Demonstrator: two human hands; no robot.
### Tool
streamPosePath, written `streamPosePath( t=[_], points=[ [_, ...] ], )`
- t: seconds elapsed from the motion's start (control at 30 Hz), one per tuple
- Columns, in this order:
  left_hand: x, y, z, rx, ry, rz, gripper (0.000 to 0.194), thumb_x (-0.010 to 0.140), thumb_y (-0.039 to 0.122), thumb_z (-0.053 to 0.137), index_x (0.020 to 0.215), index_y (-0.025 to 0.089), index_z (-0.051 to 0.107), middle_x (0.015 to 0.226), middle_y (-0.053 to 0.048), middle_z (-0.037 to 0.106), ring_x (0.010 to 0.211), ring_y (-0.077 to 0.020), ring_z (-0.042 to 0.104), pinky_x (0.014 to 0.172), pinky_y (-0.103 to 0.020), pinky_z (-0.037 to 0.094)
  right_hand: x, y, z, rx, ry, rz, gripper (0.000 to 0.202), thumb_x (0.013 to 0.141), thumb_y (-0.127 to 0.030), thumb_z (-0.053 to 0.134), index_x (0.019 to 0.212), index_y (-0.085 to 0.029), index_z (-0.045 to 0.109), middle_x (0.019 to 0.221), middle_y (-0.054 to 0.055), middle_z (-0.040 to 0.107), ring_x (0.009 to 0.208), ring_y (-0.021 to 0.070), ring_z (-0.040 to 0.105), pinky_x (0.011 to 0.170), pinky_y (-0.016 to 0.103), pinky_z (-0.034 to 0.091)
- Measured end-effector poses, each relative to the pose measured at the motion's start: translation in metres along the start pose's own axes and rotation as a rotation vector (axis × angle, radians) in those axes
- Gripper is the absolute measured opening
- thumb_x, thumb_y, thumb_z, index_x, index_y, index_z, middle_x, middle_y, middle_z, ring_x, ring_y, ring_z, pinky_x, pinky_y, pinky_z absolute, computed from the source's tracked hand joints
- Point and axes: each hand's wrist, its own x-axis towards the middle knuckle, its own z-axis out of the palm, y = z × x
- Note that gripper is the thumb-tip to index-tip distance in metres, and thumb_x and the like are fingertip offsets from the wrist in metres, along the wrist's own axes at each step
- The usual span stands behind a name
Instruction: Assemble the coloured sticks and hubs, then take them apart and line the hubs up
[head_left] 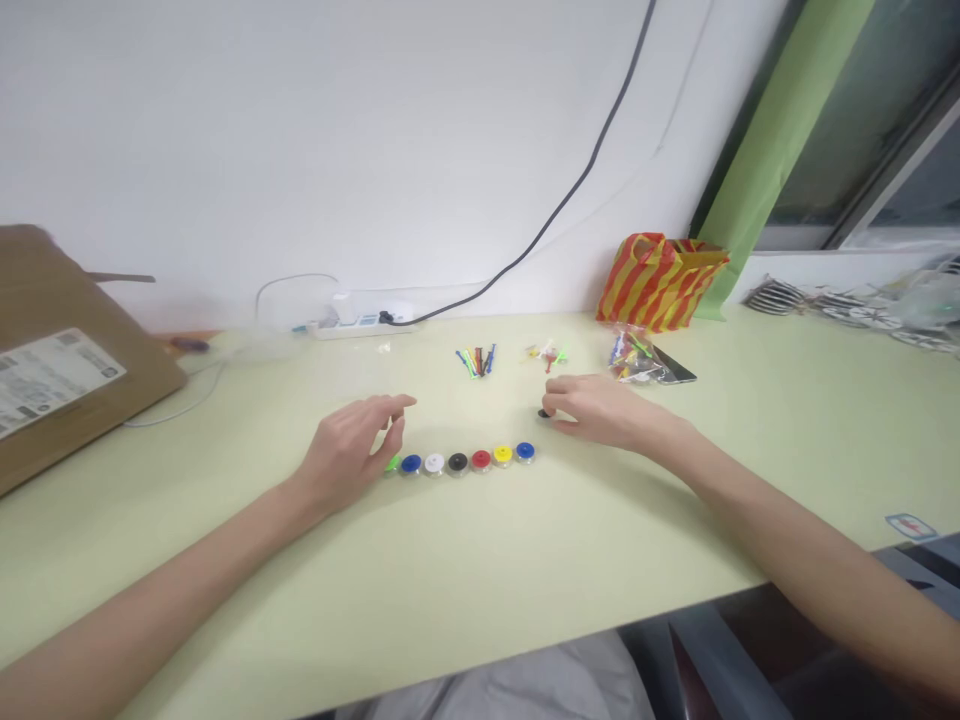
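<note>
My left hand (351,445) rests at the left end of a row of small round pieces with coloured tops and clear bases. Its fingers are stretched forward, thumb apart, and it partly covers the green piece (392,464). Along the row to the right come a blue piece (411,464), a white one (434,464), a black one (457,463), a red one (481,460), a yellow one (503,455) and another blue one (526,453). Beyond the right end, my right hand (592,410) pinches a small black disc (544,413) at the table surface.
Thin coloured plastic sticks (478,361) lie fanned out behind the row, beside small coloured parts (548,356). Farther right are a clear bag of parts (634,355) and a striped bag (660,285). A cardboard box (67,340) stands left; a power strip (360,325) lies by the wall.
</note>
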Motion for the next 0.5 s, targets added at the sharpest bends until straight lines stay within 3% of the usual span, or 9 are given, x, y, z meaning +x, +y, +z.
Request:
streamPosePath(
  t=[0.1, 0.27, 0.33, 0.5],
  points=[
    [-0.001, -0.001, 0.0, -0.006, -0.018, -0.047, 0.021, 0.1, 0.017, 0.05, 0.118, 0.02, 0.061, 0.087, -0.001, 0.072, 0.07, -0.0158, 0.068, 0.072, -0.029, 0.053, -0.003, -0.005, -0.01, 0.164, -0.058, -0.007, 0.009, 0.093, -0.019, 0.059, 0.086, -0.02, 0.065, 0.096, 0.005, 0.069, 0.078, 0.0165, 0.06, 0.063, 0.028, 0.031],
    [0.0, -0.001, 0.001, -0.028, -0.047, -0.087, 0.022, 0.1, 0.02, 0.048, 0.118, 0.02, 0.062, 0.086, -0.001, 0.071, 0.071, -0.0156, 0.068, 0.071, -0.029, 0.052, -0.004, -0.004, -0.009, 0.381, 0.031, 0.14, 0.019, 0.097, -0.03, 0.059, 0.112, -0.022, 0.068, 0.105, 0.007, 0.07, 0.088, 0.0203, 0.064, 0.07, 0.029, 0.039],
    [0.0, -0.001, 0.001, -0.041, -0.058, -0.109, 0.023, 0.1, 0.021, 0.048, 0.117, 0.021, 0.062, 0.084, -0.001, 0.071, 0.07, -0.0153, 0.067, 0.069, -0.028, 0.052, -0.002, -0.002, -0.004, 0.443, -0.012, 0.124, 0.021, 0.094, -0.025, 0.061, 0.113, -0.021, 0.069, 0.106, 0.007, 0.071, 0.086, 0.0199, 0.064, 0.07, 0.029, 0.04],
    [0.0, 0.001, 0.001, -0.061, -0.057, -0.126, 0.022, 0.099, 0.023, 0.049, 0.116, 0.022, 0.062, 0.086, -0.001, 0.072, 0.072, -0.0157, 0.069, 0.071, -0.029, 0.054, -0.001, 0.0, -0.002, 0.716, -0.198, 0.05, 0.017, 0.086, -0.024, 0.07, 0.102, -0.018, 0.07, 0.083, 0.001, 0.066, 0.071, 0.0146, 0.059, 0.061, 0.024, 0.041]
  ],
)
